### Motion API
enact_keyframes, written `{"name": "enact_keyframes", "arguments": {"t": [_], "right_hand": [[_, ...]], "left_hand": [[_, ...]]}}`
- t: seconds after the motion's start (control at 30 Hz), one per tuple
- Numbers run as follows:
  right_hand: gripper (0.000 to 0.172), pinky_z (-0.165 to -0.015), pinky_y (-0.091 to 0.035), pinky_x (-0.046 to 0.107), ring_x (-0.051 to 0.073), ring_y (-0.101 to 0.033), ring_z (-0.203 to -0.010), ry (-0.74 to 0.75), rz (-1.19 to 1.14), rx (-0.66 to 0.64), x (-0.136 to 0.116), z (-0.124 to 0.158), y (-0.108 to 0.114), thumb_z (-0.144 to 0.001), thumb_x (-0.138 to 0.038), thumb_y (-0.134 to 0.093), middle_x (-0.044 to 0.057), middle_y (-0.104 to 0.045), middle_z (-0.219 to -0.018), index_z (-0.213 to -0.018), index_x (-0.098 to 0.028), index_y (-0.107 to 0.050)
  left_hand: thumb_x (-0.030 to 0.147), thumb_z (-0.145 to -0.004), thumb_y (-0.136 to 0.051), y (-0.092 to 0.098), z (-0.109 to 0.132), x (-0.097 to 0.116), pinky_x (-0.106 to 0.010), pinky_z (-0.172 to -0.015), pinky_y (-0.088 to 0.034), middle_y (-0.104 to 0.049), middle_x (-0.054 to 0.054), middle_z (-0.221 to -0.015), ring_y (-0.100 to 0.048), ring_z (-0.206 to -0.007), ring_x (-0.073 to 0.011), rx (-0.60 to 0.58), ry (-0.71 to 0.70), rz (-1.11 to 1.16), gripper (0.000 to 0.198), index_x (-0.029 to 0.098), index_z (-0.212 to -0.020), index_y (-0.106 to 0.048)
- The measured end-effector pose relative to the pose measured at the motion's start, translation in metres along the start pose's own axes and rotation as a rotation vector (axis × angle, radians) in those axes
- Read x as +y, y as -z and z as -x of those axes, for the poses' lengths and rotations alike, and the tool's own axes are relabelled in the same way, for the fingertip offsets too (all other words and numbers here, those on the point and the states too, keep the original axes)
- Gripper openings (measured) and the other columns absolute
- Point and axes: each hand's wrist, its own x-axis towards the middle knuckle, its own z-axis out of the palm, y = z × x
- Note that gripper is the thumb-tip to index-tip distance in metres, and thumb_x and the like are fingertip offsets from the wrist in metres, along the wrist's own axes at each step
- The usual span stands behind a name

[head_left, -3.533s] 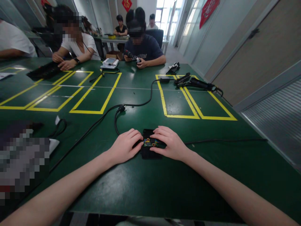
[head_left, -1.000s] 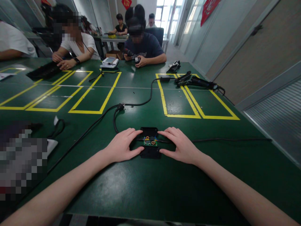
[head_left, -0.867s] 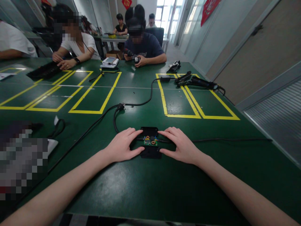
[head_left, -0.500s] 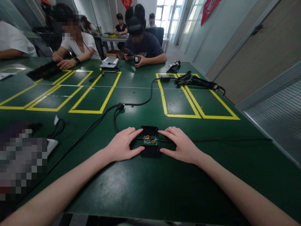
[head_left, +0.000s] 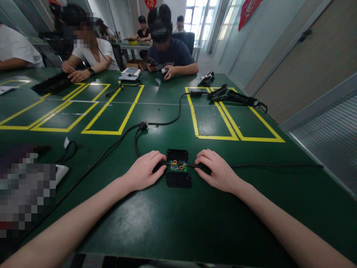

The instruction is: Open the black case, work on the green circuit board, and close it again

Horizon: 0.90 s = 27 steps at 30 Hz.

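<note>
A small green circuit board [head_left: 178, 168] with copper coils lies on the table between my hands, with a black cable leaving it on each side. One black plastic case half [head_left: 177, 154] rests just beyond the board, the other case half [head_left: 179, 180] just in front of it. My left hand [head_left: 146, 170] is closed with thumb and fingers about the cable at the board's left end. On the other side, my right hand [head_left: 214, 170] closes its fingertips around the right-hand cable [head_left: 192, 166]. Both palms hide parts of the cables.
A plug [head_left: 143, 126] and its long cord run across the green table [head_left: 178, 227]. Yellow tape [head_left: 217, 138] marks rectangles farther back. A black handheld device [head_left: 237, 97] lies at the far right. Several people sit across the table, and a pixelated object [head_left: 28, 193] is at left.
Both hands have drawn apart, off the case halves, and their fingers have closed in around the cables beside the board. The board and case halves stay nearly in place.
</note>
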Motion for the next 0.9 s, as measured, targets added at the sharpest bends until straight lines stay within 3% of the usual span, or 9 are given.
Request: {"name": "enact_keyframes", "arguments": {"t": [0.53,0.9], "right_hand": [[0.011,-0.067,-0.053,0.032,0.020,-0.066,-0.078,0.157,-0.106,0.055,-0.005,0.004,0.008,-0.100,-0.019,-0.052,0.007,-0.069,-0.088,-0.100,-0.021,-0.063],[0.008,-0.054,-0.039,0.024,0.011,-0.058,-0.058,0.209,-0.132,-0.013,-0.010,0.009,0.010,-0.097,-0.016,-0.052,0.000,-0.064,-0.074,-0.096,-0.019,-0.060]], "left_hand": [[0.025,-0.099,-0.050,0.011,0.004,0.007,-0.026,-0.063,-0.049,-0.065,-0.004,-0.082,-0.060,-0.069,-0.0152,0.089,-0.108,0.018,0.019,0.017,-0.098,-0.067],[0.022,-0.095,-0.051,0.011,0.008,0.009,-0.024,-0.054,-0.041,-0.064,-0.001,-0.072,-0.058,-0.060,-0.0119,0.016,-0.187,0.073,0.017,0.018,-0.091,-0.067]]}}
